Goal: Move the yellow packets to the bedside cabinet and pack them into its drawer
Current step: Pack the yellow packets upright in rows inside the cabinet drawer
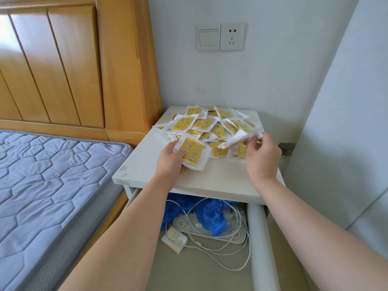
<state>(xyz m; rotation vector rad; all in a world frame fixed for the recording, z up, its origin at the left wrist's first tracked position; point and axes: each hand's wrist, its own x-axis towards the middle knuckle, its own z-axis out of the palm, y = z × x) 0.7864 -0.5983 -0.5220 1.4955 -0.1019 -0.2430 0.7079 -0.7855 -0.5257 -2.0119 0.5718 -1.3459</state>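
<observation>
A heap of several yellow packets (pixel 207 124) with white edges lies on top of the white bedside cabinet (pixel 210 181). My left hand (pixel 170 159) grips a small stack of yellow packets (pixel 193 153) just above the cabinet's front half. My right hand (pixel 262 154) pinches another packet (pixel 239 138), seen edge-on, at the heap's right side. Below the cabinet top the drawer (pixel 260 238) stands pulled open under my forearms.
Inside the drawer lie blue cloth or gloves (pixel 212 217), white cables (pixel 231 244), a white power strip and a small white pack (pixel 174 239). A bed with a blue quilted mattress (pixel 52 185) and wooden headboard stands at the left. A wall socket (pixel 221 36) is above.
</observation>
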